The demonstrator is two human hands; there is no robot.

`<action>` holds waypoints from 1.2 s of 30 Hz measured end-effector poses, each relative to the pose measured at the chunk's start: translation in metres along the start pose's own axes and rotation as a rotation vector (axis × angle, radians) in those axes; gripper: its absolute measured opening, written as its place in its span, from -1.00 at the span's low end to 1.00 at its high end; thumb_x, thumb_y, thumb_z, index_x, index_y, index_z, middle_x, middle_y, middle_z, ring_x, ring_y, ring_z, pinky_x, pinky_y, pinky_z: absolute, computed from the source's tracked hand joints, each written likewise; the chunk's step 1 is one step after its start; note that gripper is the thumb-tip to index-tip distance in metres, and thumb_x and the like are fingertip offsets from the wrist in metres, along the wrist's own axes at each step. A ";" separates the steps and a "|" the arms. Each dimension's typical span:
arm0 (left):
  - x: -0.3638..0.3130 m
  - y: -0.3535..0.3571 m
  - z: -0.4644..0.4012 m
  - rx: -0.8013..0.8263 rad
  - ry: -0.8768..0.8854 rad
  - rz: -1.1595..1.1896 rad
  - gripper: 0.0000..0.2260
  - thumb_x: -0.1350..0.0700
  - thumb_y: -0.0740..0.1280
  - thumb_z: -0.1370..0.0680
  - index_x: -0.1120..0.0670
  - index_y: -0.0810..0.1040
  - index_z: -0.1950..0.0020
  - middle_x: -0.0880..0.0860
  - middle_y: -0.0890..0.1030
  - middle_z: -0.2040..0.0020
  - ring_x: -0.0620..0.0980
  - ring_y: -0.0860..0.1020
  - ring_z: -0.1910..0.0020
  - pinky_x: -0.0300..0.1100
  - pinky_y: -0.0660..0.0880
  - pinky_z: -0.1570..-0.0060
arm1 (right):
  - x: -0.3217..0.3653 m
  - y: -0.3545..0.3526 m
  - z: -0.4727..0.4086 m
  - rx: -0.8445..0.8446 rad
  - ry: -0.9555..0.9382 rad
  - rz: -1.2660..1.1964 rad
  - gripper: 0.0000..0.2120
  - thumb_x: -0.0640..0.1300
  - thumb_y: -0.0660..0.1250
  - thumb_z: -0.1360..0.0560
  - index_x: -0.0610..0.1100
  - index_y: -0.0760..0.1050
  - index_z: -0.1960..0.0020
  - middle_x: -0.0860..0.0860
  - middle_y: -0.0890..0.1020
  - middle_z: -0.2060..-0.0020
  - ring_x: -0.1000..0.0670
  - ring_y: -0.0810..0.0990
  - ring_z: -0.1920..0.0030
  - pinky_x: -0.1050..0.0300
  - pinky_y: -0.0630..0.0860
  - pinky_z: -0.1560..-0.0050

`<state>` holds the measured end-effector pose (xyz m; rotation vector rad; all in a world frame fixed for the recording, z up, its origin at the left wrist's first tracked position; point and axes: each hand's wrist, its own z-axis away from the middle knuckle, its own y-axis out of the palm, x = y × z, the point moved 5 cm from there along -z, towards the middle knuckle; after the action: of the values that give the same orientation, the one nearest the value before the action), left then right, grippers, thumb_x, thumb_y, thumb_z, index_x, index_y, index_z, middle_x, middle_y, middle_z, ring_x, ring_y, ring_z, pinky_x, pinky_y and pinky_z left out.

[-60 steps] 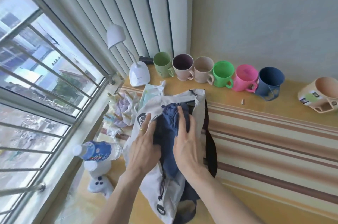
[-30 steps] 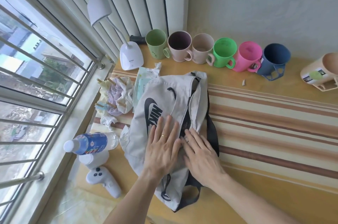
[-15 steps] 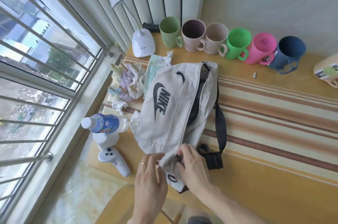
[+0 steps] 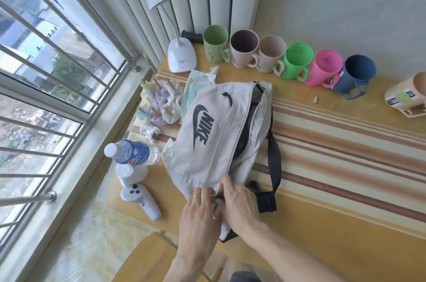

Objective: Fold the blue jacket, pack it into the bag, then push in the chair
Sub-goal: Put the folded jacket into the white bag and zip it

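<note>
A white waist bag with a black logo and black strap lies on the striped table. Its main zip gapes along the right side, dark inside; the blue jacket does not show. My left hand and my right hand both pinch the bag's near end, fingers closed on the fabric by the zip's end. The yellow wooden chair shows as a curved back at the bottom edge, under my forearms.
Several coloured mugs line the back wall, one beige mug at the right. A white desk lamp, wipes pack, crumpled cloths, a water bottle and a white controller crowd the left by the barred window.
The jacket went from showing in the bag's mouth to hidden inside. My hands pressed the bag flat, then slid down to its near end and gripped there.
</note>
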<state>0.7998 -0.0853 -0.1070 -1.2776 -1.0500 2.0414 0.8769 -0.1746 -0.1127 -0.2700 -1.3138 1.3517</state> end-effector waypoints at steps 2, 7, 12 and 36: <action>0.001 -0.001 0.002 0.005 0.002 0.004 -0.69 0.10 0.50 -0.45 -0.02 0.39 -0.02 -0.10 0.49 0.11 -0.06 0.52 0.19 -0.21 0.47 0.21 | -0.001 0.006 0.000 -0.024 -0.014 -0.025 -0.78 -0.19 0.38 -0.47 -0.04 0.32 0.10 0.01 0.61 0.28 -0.12 0.60 0.25 0.06 0.34 0.36; -0.002 -0.007 0.002 -0.024 -0.018 0.002 -0.65 0.20 0.51 -0.33 -0.01 0.41 0.03 -0.12 0.52 0.23 -0.07 0.52 0.29 -0.29 0.37 0.35 | 0.006 -0.022 0.017 0.043 -0.062 -0.146 -0.92 -0.15 0.34 -0.48 -0.01 0.46 0.14 0.09 0.64 0.27 0.02 0.60 0.28 0.03 0.54 0.25; -0.010 -0.016 -0.006 -0.121 0.011 -0.011 -0.69 0.18 0.56 -0.39 0.03 0.44 0.07 -0.07 0.53 0.41 -0.03 0.49 0.50 -0.24 0.30 0.49 | 0.024 -0.070 0.013 0.116 -0.154 -0.196 -0.89 -0.15 0.39 -0.50 0.01 0.68 0.08 0.13 0.71 0.22 0.16 0.61 0.23 0.31 0.54 0.13; -0.008 -0.011 0.021 -0.175 0.039 -0.103 -0.86 0.01 0.34 -0.62 -0.03 0.49 -0.15 -0.05 0.60 0.17 0.02 0.60 0.27 -0.13 0.47 0.38 | -0.012 -0.071 -0.013 -0.196 -0.188 0.249 -0.54 0.03 0.28 -0.59 -0.10 0.37 -0.43 -0.21 0.37 -0.46 -0.23 0.36 -0.43 -0.17 0.45 -0.32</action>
<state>0.7841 -0.0921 -0.0881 -1.3149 -1.2722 1.8749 0.9288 -0.1990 -0.0677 -0.4615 -1.6153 1.4849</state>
